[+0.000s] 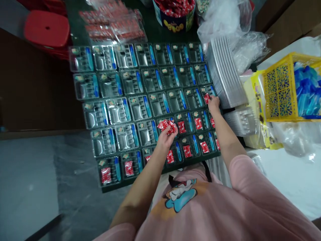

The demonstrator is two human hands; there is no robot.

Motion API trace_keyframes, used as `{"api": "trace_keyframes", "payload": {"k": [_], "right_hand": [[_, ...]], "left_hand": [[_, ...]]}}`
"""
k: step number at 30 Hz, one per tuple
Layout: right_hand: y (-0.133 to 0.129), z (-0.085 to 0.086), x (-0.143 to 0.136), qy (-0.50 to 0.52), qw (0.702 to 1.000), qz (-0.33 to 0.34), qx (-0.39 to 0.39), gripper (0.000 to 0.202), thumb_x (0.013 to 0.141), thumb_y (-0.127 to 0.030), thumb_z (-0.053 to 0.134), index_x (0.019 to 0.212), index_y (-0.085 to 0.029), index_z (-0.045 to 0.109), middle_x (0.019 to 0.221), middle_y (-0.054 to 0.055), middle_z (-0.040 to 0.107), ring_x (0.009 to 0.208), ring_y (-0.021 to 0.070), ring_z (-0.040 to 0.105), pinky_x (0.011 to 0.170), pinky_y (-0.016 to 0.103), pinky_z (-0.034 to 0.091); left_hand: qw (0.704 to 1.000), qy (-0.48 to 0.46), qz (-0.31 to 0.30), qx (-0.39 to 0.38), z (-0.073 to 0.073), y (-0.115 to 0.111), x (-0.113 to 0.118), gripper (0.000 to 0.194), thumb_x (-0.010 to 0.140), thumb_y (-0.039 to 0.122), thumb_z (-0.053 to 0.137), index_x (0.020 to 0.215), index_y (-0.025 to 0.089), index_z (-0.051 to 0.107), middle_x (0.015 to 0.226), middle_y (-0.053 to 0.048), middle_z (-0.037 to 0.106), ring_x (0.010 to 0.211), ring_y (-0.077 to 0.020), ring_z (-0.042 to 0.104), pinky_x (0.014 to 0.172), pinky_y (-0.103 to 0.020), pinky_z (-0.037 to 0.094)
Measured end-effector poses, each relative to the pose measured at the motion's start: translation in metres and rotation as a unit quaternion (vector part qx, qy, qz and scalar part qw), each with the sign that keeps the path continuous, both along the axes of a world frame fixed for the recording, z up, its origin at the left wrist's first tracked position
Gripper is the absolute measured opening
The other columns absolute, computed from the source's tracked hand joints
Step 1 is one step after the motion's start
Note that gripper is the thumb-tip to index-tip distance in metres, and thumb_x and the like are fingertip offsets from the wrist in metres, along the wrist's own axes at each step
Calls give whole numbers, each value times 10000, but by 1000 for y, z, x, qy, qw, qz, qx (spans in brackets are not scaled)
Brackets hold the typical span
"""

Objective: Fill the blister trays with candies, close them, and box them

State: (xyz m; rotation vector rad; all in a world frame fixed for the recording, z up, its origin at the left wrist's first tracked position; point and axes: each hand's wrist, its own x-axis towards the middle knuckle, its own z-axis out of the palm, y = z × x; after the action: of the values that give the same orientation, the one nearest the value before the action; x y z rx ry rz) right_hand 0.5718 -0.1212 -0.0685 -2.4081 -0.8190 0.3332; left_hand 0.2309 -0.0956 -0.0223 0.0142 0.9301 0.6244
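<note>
Rows of clear plastic trays (97, 172) cover a dark green table, each with a blue pen-like piece (117, 169) and a small pale item in a corner. Several small red packets (164, 125) are bunched in my left hand (168, 135), above a tray in the second row from me. My right hand (213, 104) is at the right end of the middle row, its fingers on a red packet (206, 98) at a tray. Single red packets also lie in the nearest row and in the right part of the second row, such as this red packet (187, 151).
Stacked empty trays (225, 70) stand at the table's right edge. Beyond is a yellow basket (279, 90) of blue pieces. A bucket (175, 21) of red packets and bagged red strips (115, 25) lie at the back. Red stools (47, 28) stand far left.
</note>
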Motion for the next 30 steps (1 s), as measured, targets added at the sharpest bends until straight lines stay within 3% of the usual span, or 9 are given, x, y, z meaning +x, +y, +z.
{"api": "trace_keyframes", "payload": {"k": [3, 6, 8, 10, 14, 17, 20, 26, 30], "right_hand": [[-2, 15, -19, -22, 999, -24, 2, 338, 797, -205, 576, 1113, -136, 672, 1138, 160, 582, 957, 242, 611, 944, 439, 461], [-6, 31, -64, 65, 993, 84, 59, 268, 827, -276, 577, 1043, -163, 688, 997, 101, 649, 898, 211, 616, 900, 387, 484], [-10, 38, -103, 190, 963, 178, 70, 232, 823, -350, 598, 950, -182, 693, 861, 47, 677, 799, 182, 623, 817, 344, 507], [-15, 40, -139, 290, 927, 228, 68, 238, 795, -390, 629, 916, -193, 688, 821, 17, 689, 745, 163, 625, 753, 311, 510], [-21, 37, -174, 340, 915, 206, 69, 218, 720, -298, 673, 903, -179, 675, 807, 2, 681, 716, 142, 613, 709, 275, 486], [-21, 35, -169, 375, 895, 231, 71, 244, 682, -288, 700, 895, -173, 668, 769, -13, 655, 697, 135, 590, 699, 267, 471], [-18, 35, -148, 408, 876, 244, 85, 264, 698, -320, 691, 920, -180, 661, 724, -26, 633, 664, 134, 579, 686, 268, 467], [12, 22, -91, 204, 974, 53, 84, 225, 786, -213, 562, 988, -164, 647, 714, -18, 609, 669, 148, 564, 737, 293, 469], [32, 5, -77, 97, 994, 42, 22, 240, 774, -121, 541, 974, -127, 672, 804, 38, 626, 743, 171, 580, 829, 332, 481]], "left_hand": [[1000, -25, 9, -9, 7, 1, 12, 462, 860, 27, 510, 1232, 294, 570, 1092, -15, 713, 924, -137, 696, 882, -324, 553], [999, -43, 10, -6, 12, 2, 26, 438, 863, 26, 495, 1219, 266, 580, 1077, -23, 718, 976, -160, 691, 934, -358, 533], [999, -42, 11, 6, 11, 2, 36, 422, 860, 26, 496, 1213, 239, 588, 1072, -29, 722, 1020, -161, 682, 970, -337, 508], [999, -29, 8, 16, 7, 1, 43, 395, 857, 30, 502, 1193, 213, 603, 1064, -34, 727, 1035, -150, 676, 991, -302, 486], [999, 1, -23, 27, -3, -2, 46, 347, 849, 69, 531, 1156, 196, 630, 1078, -47, 726, 1031, -148, 676, 998, -296, 481], [999, 26, -34, 15, -3, -1, 38, 291, 841, 107, 576, 1109, 188, 652, 1064, -56, 729, 1052, -176, 672, 984, -319, 507], [999, 40, 0, -5, 2, 1, 27, 261, 844, 74, 566, 1065, 179, 656, 1037, -59, 732, 1094, -193, 659, 994, -346, 522], [997, 45, 54, -14, 7, 2, 15, 245, 840, 55, 587, 1046, 181, 627, 1037, -51, 716, 1063, -185, 676, 975, -359, 542], [998, 43, 34, -22, 8, -1, 14, 202, 852, 172, 651, 1053, 176, 639, 995, -69, 718, 1059, -209, 681, 952, -366, 549]]}}
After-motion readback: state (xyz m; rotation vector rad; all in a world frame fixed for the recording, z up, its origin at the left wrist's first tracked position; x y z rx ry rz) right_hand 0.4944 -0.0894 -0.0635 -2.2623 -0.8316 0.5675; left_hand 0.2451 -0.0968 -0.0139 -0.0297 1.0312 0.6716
